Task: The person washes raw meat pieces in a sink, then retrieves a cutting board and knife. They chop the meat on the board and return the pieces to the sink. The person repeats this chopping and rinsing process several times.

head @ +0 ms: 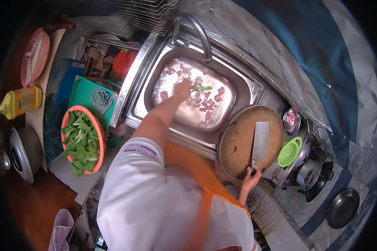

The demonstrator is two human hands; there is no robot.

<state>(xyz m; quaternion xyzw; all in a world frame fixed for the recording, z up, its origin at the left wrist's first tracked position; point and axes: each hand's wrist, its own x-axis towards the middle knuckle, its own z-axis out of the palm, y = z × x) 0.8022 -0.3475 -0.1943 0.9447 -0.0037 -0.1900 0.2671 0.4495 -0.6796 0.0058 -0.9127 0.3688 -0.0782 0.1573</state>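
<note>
My left hand [183, 89] reaches down into the stainless steel sink [241, 82]. Pieces of raw red meat [208, 103] are scattered over the sink's bottom around it. A green vegetable piece [202, 88], perhaps a pepper, lies just beside the fingers. Blur and glare hide whether these fingers hold anything. On the round wooden cutting board [238, 138], to the right of the sink, a cleaver [261, 141] lies flat with its blade pointing away from me. My right hand [251, 178] grips its handle at the board's near edge.
A chrome faucet [204, 37] arches over the sink. Leafy greens [81, 138] fill an orange basin [102, 147] at left. Beyond the board stand a bowl of meat [291, 120], a green strainer [289, 152] and a lidded pot [309, 174]. A wire rack [147, 14] is at the back.
</note>
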